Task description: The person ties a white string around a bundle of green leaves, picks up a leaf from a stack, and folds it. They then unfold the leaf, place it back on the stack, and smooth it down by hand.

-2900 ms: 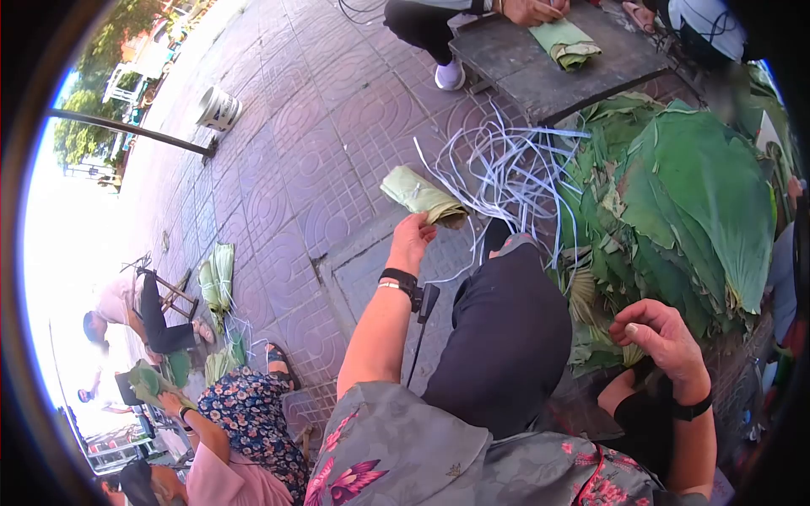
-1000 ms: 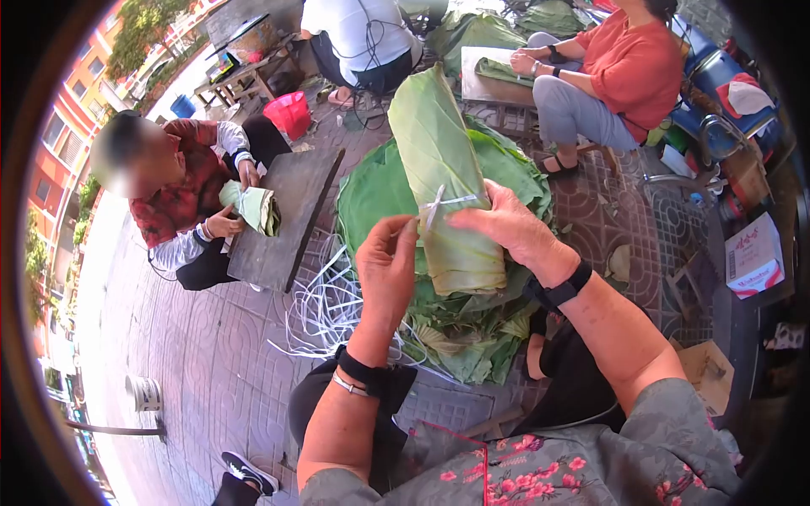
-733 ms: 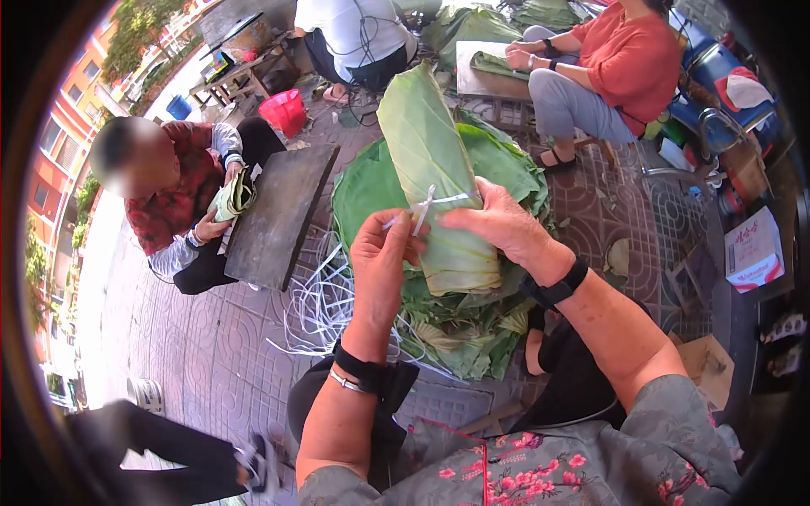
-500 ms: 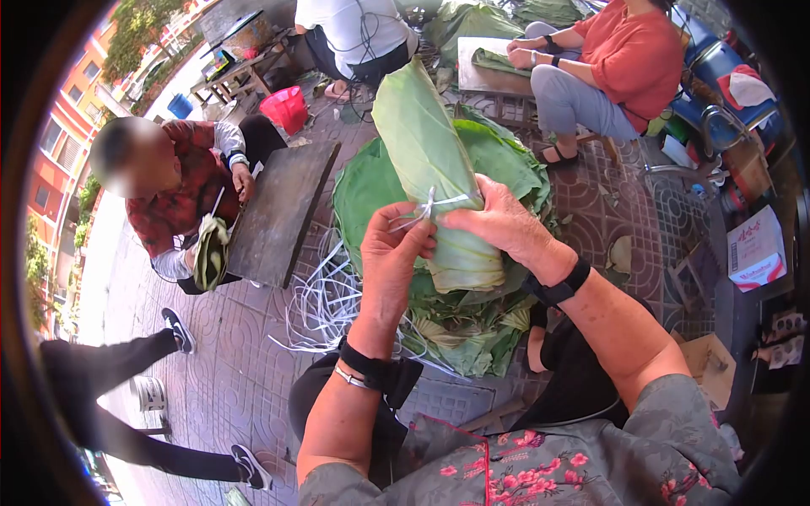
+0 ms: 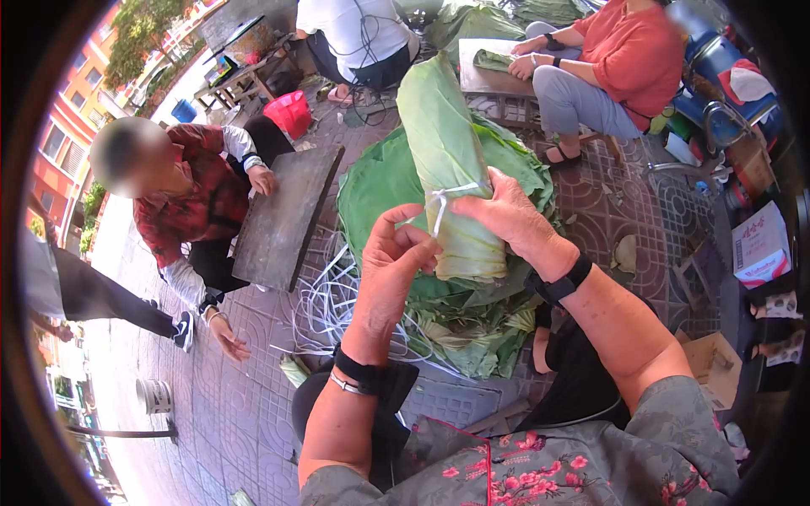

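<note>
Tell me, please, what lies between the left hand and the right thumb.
In the head view, a stretch of the leaf bundle lies between the left hand and the thumb of the right hand, with a knotted white tie on it.

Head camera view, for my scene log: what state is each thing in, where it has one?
Leaf bundle: folded long, tied round
Tie strap: wrapped round the bundle, knotted in front
Right hand: closed on the bundle's side
Left hand: thumb and finger together near the strap's tail; grip unclear
Leaf pile: stacked, ragged-edged
Loose straps: tangled
Carton: open
</note>
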A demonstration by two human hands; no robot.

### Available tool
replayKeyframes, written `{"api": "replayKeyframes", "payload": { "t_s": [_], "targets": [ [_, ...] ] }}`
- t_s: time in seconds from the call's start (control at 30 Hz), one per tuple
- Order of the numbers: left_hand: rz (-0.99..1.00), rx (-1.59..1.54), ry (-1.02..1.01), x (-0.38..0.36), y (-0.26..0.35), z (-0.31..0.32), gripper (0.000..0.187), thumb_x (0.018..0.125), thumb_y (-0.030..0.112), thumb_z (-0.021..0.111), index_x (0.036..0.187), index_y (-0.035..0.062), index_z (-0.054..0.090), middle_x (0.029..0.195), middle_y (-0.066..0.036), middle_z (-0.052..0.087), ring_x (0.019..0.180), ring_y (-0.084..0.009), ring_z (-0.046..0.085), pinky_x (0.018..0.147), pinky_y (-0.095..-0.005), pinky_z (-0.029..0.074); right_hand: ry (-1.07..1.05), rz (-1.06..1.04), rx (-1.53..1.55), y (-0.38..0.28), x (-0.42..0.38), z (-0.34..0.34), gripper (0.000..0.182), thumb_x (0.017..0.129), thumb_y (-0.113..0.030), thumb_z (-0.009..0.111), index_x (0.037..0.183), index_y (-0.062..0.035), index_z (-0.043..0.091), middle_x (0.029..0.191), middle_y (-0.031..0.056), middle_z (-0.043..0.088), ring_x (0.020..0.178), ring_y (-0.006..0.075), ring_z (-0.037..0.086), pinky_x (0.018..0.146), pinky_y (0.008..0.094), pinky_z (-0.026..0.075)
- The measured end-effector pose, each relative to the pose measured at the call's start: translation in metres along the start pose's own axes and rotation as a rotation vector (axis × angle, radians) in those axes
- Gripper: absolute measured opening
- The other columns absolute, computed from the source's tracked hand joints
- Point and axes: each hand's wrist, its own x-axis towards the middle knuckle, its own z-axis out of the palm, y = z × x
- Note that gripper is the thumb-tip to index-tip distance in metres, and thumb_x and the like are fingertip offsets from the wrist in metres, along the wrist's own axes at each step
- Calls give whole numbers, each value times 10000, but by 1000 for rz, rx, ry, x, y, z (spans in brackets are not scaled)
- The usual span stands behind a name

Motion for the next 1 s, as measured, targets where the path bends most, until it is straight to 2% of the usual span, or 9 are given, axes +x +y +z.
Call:
{"api": "replayKeyframes", "payload": {
  "t_s": [0.1, 0.2, 0.27, 0.33, 0.4, 0.43, 0.53, 0.73, 1.0],
  "targets": [
    [-40, 24, -110, -7, 12, 0, 353, 908, 35, 622, 1249, 49, 531, 806, -20, 637, 705, -87, 577, 662, -233, 463, 33, 3, 22, -3, 1, 1, 458, 796, -141, 729, 1177, 42, 553, 1070, 91, 662, 950, 136, 630, 821, 282, 511],
    [-50, 98, -57, -10, 18, 2, 309, 928, 52, 620, 1229, 43, 554, 780, 3, 622, 696, -65, 568, 643, -212, 448, 22, -2, -16, -5, 1, -3, 466, 800, -145, 728, 1190, 42, 554, 1075, 90, 665, 955, 133, 629, 823, 280, 510],
    [89, 198, 70, -7, -2, -6, 279, 919, 81, 658, 1191, 56, 600, 769, 42, 595, 699, -44, 538, 628, -192, 418, -31, -12, -58, -7, 1, 5, 472, 798, -145, 727, 1195, 43, 557, 1079, 91, 668, 956, 133, 629, 826, 281, 509],
    [298, 510, 164, -5, -7, -5, 335, 875, 77, 705, 1194, 72, 605, 822, 19, 592, 742, -68, 554, 644, -223, 446, -95, -14, -103, -15, -6, 14, 477, 788, -141, 728, 1195, 46, 562, 1081, 93, 672, 956, 137, 631, 828, 285, 507],
    [504, 940, 239, -5, -3, -3, 385, 824, 79, 744, 1188, 79, 617, 891, -36, 594, 801, -136, 579, 673, -275, 478, -155, -32, -197, -10, -9, 19, 471, 773, -136, 728, 1182, 40, 575, 1068, 96, 678, 947, 144, 634, 828, 295, 506],
    [618, 1073, 318, -5, -4, 1, 365, 788, 75, 756, 1132, 75, 636, 940, -91, 595, 840, -233, 591, 693, -333, 494, -179, -46, -249, -8, -9, 19, 467, 766, -133, 729, 1176, 37, 582, 1062, 97, 681, 942, 147, 635, 829, 299, 506],
    [733, 1260, 283, -5, -5, -2, 328, 759, 58, 750, 1069, 75, 643, 956, -101, 598, 848, -291, 587, 712, -383, 497, -181, -132, -478, 0, -9, 21, 465, 749, -131, 731, 1164, 27, 593, 1033, 104, 686, 940, 153, 635, 830, 309, 503],
    [719, 1339, 233, -4, -10, -6, 287, 720, 52, 687, 998, 75, 622, 994, -101, 566, 890, -308, 551, 755, -402, 470, -147, -110, -359, 7, -9, 23, 418, 751, -88, 716, 1139, 22, 603, 995, 92, 678, 929, 143, 623, 818, 320, 500],
    [839, 1308, 158, -8, -13, -2, 290, 686, 77, 657, 961, 38, 577, 997, -134, 507, 880, -322, 530, 778, -418, 467, -203, -202, -577, -6, -17, 26, 368, 742, -53, 638, 1098, 27, 590, 906, 135, 652, 826, 188, 612, 780, 331, 491]
  ]
}}
